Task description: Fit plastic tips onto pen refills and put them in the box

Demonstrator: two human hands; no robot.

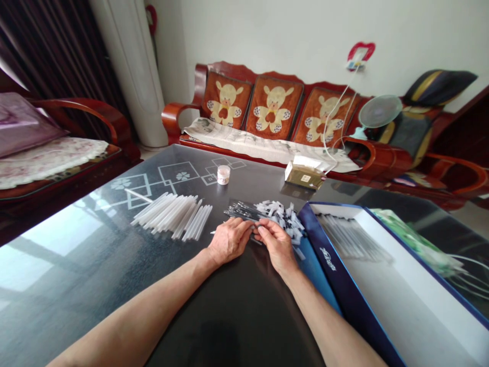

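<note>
The left hand (229,240) and right hand (278,245) meet near the middle of the glossy black glass-topped table (237,326), both curled inward with the fingertips drawn close, apparently grasping something small, though the fingers hide exactly what. Just ahead of them lies a bundle of thin dark rods (240,210), and against the right hand sits a loose heap of small white plastic pieces (280,219), which spills toward the dark blue wall of an open blue-and-white cardboard box (346,285) at the table's right side. Left of the hands, a fanned row of slim translucent white tubes (171,216) lies flat on the glass. Nearer the far edge stand a small round jar with a white lid (223,174) and a tan cardboard carton (304,173). Inside the box lies a row of slim clear tubes (351,237). The heap looks the likeliest trouble: a nudge from the right wrist could scatter its pieces against or into the box. Round tubes on slick glass could also roll if bumped, and the thin rods, lying so close together, could tangle or slip from a light pinch.
</note>
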